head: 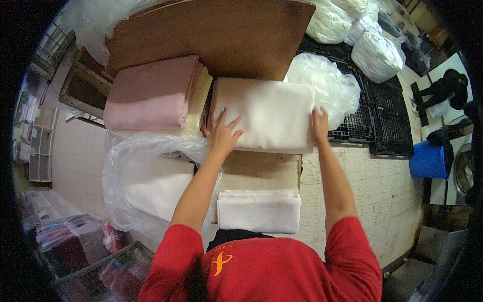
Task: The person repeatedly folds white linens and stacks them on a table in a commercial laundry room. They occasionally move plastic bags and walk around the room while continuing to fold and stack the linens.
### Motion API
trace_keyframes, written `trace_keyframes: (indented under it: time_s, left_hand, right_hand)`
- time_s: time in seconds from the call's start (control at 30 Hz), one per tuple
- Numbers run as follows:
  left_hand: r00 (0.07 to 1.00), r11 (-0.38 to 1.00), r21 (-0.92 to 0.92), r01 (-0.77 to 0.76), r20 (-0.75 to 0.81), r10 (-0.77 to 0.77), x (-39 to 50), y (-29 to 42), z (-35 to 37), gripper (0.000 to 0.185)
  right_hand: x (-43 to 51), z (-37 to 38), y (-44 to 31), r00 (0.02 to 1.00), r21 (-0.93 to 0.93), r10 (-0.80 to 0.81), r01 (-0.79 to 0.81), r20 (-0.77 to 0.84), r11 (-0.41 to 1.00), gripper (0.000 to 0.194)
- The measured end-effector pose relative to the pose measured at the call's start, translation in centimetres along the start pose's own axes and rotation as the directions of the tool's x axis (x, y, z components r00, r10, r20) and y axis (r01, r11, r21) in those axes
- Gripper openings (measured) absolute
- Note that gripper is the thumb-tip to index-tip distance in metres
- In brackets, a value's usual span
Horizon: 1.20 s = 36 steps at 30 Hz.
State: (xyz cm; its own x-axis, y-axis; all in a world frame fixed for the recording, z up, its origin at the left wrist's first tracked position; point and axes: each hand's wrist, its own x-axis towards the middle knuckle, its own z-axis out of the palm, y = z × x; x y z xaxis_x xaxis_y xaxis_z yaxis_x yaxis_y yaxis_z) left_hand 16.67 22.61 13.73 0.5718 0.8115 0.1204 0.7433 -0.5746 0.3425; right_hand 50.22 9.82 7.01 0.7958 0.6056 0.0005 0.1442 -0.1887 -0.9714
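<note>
A tall stack of folded white cloth [279, 113] lies before me, against an upright brown board. My left hand [222, 134] rests with spread fingers on its left front part. At its right edge is my right hand [320, 124], fingers along the side. Folded pink cloth [147, 94] sits to the left, with pale yellow cloth [199, 102] beside it. Nearer to me, a smaller folded white cloth bundle [259, 211] lies on the table. White cloth [160, 181] inside a clear plastic bag [113, 188] is at the lower left.
The brown board [211, 37] stands behind the stacks. A crumpled plastic bag [324, 83] lies right of the white stack, by black plastic pallets [388, 113] with bagged bundles. A blue bin [428, 160] and a person [445, 88] near washing machines are far right. A wire basket [109, 275] is lower left.
</note>
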Motion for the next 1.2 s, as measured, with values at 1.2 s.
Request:
trace_keyframes:
  time_s: [1.2]
  left_hand:
    - [0.783, 0.46, -0.637, 0.618, 0.448, -0.432, -25.4, -8.9, 10.2, 0.042]
  right_hand:
    - [-34.4, -7.5, 7.1, 0.923, -0.444, 0.359, -0.381, -0.137, 0.811, 0.039]
